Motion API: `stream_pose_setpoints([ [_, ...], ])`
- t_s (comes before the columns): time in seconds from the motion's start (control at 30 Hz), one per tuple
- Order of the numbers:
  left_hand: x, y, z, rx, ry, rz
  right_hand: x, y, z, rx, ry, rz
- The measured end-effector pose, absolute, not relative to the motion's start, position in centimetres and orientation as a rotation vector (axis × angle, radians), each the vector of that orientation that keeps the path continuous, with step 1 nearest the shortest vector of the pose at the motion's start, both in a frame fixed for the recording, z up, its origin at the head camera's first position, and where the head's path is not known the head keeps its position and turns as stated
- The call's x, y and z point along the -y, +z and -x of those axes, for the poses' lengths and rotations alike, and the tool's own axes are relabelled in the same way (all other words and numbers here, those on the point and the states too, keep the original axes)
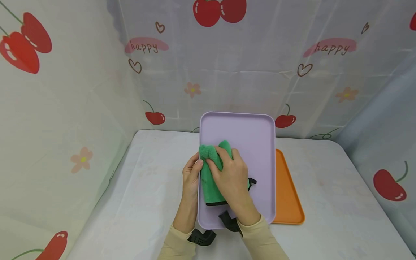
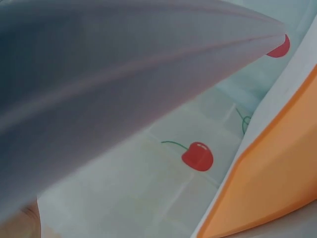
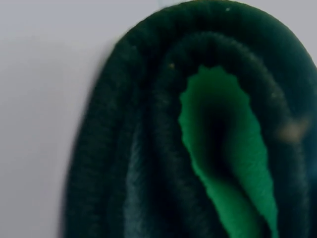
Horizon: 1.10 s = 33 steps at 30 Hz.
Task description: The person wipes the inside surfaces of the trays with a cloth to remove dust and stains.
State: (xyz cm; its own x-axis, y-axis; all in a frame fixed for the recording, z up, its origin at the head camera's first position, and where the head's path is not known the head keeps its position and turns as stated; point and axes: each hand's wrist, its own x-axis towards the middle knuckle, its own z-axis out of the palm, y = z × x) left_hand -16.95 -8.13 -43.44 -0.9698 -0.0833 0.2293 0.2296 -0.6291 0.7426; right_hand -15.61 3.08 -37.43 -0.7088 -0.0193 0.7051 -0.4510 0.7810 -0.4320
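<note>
A lilac rectangular tray (image 1: 255, 144) is held up, its flat inner face toward the head camera. My left hand (image 1: 189, 180) grips its left rim, thumb at the front edge. In the left wrist view the underside of the lilac tray (image 2: 124, 74) fills the top, raised over the table. My right hand (image 1: 232, 177) holds a folded green cloth (image 1: 212, 186) with black edging against the left half of the tray's face. Up close in the right wrist view, the cloth (image 3: 247, 148) shows its rolled dark edge and green inner fold.
An orange tray (image 1: 287, 195) lies on the white table (image 1: 143, 187), partly hidden behind the lilac one. Curtains with cherry prints (image 1: 227, 86) stand behind and at both sides. Black wrist mounts (image 1: 202, 238) sit at both wrists, near the tray's lower edge.
</note>
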Motion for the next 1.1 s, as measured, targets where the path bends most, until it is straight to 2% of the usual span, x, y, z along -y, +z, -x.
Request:
stream_pose_setpoints([
  [0.53, 8.2, -43.4, 16.9, 1.184, -2.71, 0.278, -5.0, -37.4, 15.8, 2.278, 0.871, -0.32],
  [1.1, 8.9, -43.1, 17.0, 1.189, -2.696, 0.24, -10.6, -37.8, 16.4, 2.377, 1.048, -0.014],
])
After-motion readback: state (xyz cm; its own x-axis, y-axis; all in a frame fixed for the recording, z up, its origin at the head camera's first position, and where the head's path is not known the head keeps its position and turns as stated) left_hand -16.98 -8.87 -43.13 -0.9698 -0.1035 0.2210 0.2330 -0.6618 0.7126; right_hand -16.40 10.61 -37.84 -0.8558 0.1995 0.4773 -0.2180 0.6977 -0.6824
